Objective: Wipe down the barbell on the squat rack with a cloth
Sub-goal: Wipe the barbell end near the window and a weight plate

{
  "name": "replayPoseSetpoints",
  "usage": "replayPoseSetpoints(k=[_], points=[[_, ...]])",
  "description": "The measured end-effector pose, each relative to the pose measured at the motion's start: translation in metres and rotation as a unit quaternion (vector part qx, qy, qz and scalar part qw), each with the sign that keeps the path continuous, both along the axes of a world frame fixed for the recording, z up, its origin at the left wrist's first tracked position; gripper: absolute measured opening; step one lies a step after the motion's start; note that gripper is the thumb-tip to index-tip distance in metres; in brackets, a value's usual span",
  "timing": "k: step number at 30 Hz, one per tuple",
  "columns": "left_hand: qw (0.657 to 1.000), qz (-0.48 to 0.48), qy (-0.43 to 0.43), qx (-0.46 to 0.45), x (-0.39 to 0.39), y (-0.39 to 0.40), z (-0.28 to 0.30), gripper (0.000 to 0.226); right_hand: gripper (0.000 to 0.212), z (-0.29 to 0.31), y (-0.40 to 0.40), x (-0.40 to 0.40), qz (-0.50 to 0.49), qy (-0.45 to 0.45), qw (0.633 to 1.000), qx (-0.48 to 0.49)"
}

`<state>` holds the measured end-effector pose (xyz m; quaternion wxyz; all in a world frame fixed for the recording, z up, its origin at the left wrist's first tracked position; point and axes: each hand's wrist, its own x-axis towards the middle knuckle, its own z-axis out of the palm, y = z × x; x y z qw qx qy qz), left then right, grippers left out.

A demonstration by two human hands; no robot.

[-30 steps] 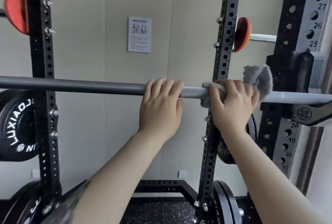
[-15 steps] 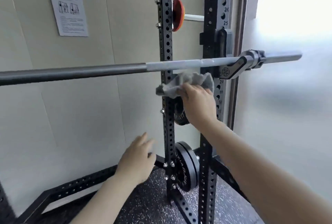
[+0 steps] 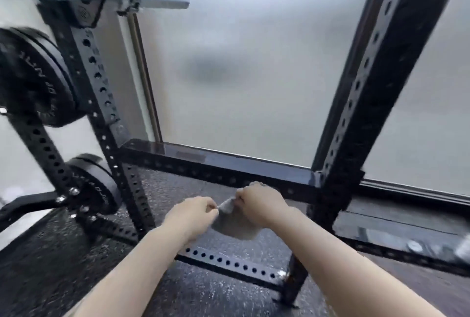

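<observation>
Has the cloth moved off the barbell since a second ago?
Yes. The cloth has dropped well below the barbell, and both the left hand and right hand now hold it.

Open room is left between the far-left upright (image 3: 101, 93) and the right upright (image 3: 366, 82). Low passage is barred by the far crossbeam (image 3: 229, 164) and near crossbeam (image 3: 229, 263). The upper left is blocked by the barbell (image 3: 157, 2) and weight plate (image 3: 33, 77).

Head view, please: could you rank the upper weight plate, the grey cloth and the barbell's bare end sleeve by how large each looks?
1. Upper weight plate, largest.
2. Grey cloth and barbell's bare end sleeve: look alike in extent; the cloth is nearer and partly hidden by the hands, so unranked.
</observation>
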<state>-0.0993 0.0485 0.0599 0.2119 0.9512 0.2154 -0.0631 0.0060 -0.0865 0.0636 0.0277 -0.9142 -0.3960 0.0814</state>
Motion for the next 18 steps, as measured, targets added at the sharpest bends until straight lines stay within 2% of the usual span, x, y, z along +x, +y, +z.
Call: replayPoseSetpoints(k=[9,14,18], points=[[0.981,-0.195,-0.002,-0.008,0.117,-0.251,-0.002,0.033,0.029,-0.016,-0.301,0.045,-0.205,0.021,0.979,-0.006],[0.968,-0.246,-0.017,-0.04,0.167,-0.416,-0.018,0.03,0.026,-0.037,-0.471,0.067,-0.274,0.043,0.961,-0.018],[0.958,-0.28,0.003,-0.062,0.196,-0.533,-0.038,0.032,0.025,-0.047,-0.592,0.082,-0.339,0.054,0.939,-0.024]])
